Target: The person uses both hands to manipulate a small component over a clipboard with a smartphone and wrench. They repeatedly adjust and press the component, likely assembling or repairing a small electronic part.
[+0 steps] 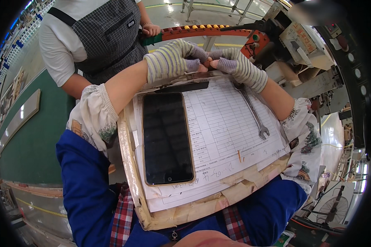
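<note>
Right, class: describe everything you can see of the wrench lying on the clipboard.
The wrench is a slim, grey metal combination spanner, dull and a little worn. Its open jaw end points toward the person, near the sheet's right edge; the far end runs up under the gloved right hand, so that tip is hidden. It lies flat and slanted on the printed form, right of the dark phone and apart from it.
</note>
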Motion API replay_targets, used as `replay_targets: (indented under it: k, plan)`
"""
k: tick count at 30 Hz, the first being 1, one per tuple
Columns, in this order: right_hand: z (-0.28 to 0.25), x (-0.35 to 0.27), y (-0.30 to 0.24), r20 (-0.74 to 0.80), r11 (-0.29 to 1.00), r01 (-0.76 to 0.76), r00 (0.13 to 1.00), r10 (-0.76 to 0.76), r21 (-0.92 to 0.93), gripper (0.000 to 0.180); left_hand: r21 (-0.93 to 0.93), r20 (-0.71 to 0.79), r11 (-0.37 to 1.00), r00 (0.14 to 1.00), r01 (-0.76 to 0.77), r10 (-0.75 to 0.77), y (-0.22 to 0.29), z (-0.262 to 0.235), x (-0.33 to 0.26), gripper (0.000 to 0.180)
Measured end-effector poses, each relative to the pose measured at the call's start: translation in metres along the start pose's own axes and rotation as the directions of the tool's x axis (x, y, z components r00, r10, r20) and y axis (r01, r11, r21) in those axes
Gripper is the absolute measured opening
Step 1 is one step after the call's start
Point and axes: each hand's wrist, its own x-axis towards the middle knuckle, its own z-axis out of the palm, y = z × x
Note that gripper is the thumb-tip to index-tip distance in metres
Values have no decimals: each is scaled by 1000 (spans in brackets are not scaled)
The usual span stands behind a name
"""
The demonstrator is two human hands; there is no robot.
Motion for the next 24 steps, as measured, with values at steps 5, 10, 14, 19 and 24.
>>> replay_targets:
  k: [5,10,14,19,24]
  plan:
    - [-3,-2,6,-6,999,-10,1000,10,40,40,-108,78,994,997,-21,29,-10,-1,11,29]
    - [1,3,3,63,997,-51,997,47,64,40,-438,169,898,984,29,50,-78,-8,51,27]
    - [-3,-1,-5,69,982,-168,984,163,84,44,-156,35,981,992,-114,120,-67,4,42,27]
    - [-2,1,-8,90,962,-190,980,175,196,46,-56,34,984,985,-169,171,-64,0,41,26]
    - [-2,1,-5,80,978,-152,987,141,142,46,-278,128,961,991,-5,42,-57,-4,40,26]
